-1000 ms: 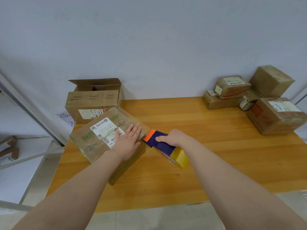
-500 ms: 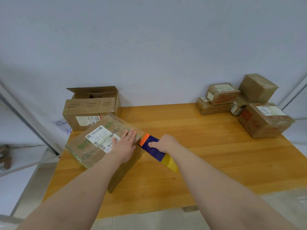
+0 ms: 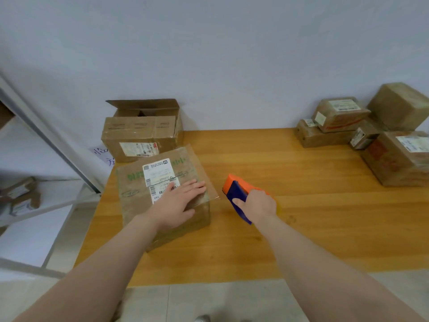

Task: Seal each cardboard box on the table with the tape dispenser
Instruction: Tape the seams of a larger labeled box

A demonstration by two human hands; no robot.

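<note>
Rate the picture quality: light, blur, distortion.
Head view: soft, even light, with only faint shadows beside the box; wide-angle stretch toward the edges makes the forearms look long; slightly soft overall, small print on the label unreadable; no strong glare on the table.

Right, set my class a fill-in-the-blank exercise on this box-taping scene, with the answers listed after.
The left hand rests flat on the near box, which bears a white ____.
The right hand grips the tape dispenser, whose front end is ____.
The box by the wall has its top flaps ____.
Missing words: label; orange; open.
</note>
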